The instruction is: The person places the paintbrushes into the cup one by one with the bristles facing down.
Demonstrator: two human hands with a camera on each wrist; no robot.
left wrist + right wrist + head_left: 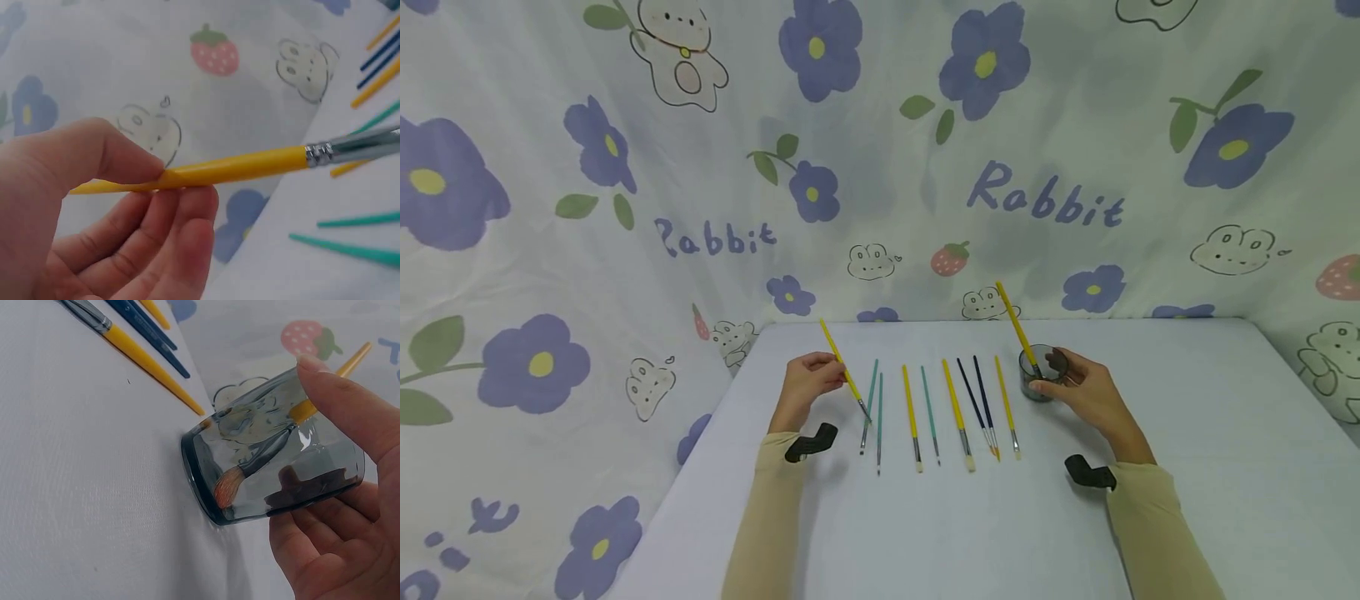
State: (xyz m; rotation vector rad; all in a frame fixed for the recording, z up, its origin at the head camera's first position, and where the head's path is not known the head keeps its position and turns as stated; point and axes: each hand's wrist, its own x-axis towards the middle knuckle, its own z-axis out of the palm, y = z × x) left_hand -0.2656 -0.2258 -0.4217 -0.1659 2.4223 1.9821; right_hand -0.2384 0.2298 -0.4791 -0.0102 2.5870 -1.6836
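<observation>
My left hand (808,385) pinches a yellow paintbrush (244,167) by its handle between thumb and fingertips, with the brush's metal end slanting down to the right. In the right wrist view my right hand (344,531) grips a smoky clear glass (250,437) around its side. Inside that glass leans another yellow-handled paintbrush (1017,325), its reddish-brown bristles (230,487) down near the base. Between the hands, several paintbrushes lie in a row on the white table: green ones (880,425), yellow ones (953,396) and dark blue ones (981,392), all with bristles toward the near edge.
The white table (925,533) reaches back to a hanging cloth (880,150) printed with flowers, rabbits and strawberries. A black strap piece (811,443) sits at the left wrist, and a similar black piece (1090,473) at the right.
</observation>
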